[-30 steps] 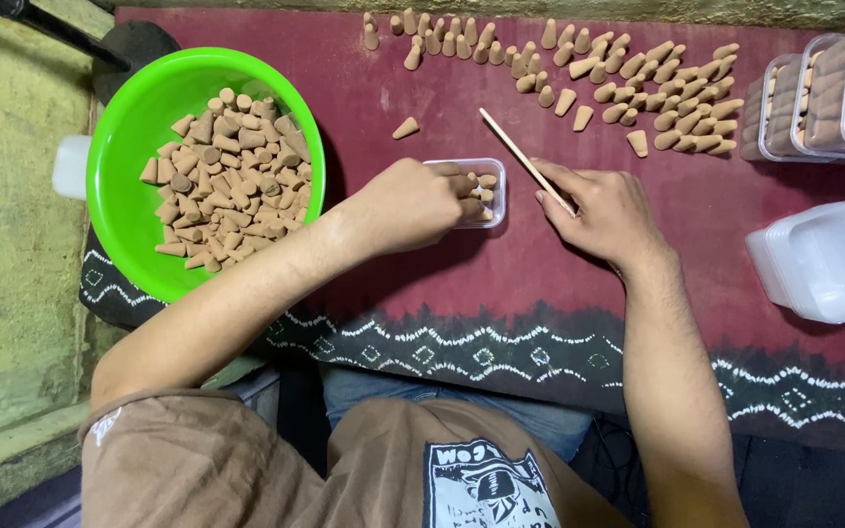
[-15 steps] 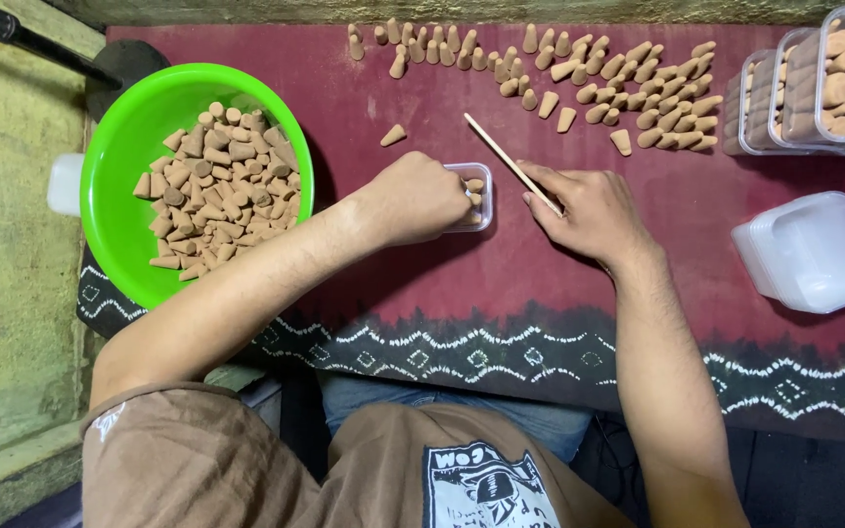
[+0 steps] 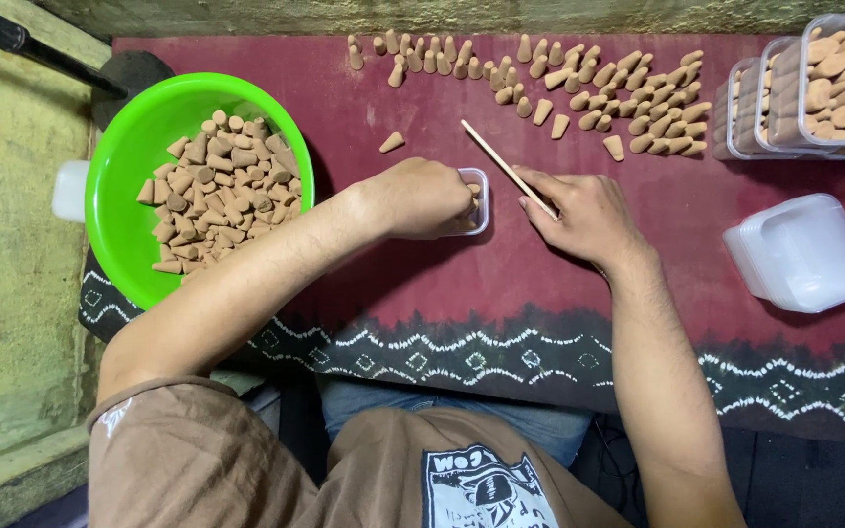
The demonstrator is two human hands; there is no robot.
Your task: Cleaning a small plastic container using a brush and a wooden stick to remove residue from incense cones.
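The left hand (image 3: 421, 198) sits curled over a small clear box (image 3: 471, 200), fingertips bunched down inside it among the brown cones it already holds; whether those fingers pinch a cone cannot be told, since the knuckles hide them. Just right of the box, the right hand (image 3: 579, 210) lies on the maroon cloth (image 3: 501, 284) covering the bench, thumb and forefinger pinching a thin wooden stick (image 3: 506, 168) that slants up and away to the left.

To do this well, cones want setting in gently, packed close, with the box kept from sliding; the stick hand is near enough to brace the box's edge.

Left of the left hand, the green bowl (image 3: 119, 196) holds a heap of loose cones (image 3: 217, 191), within easy reach. Beyond both hands, one stray cone (image 3: 391, 143) lies alone, then scattered cones (image 3: 579, 83) spread along the far edge. Far right of the right hand are filled boxes (image 3: 814, 88), with stacked empty boxes (image 3: 804, 252) nearer.
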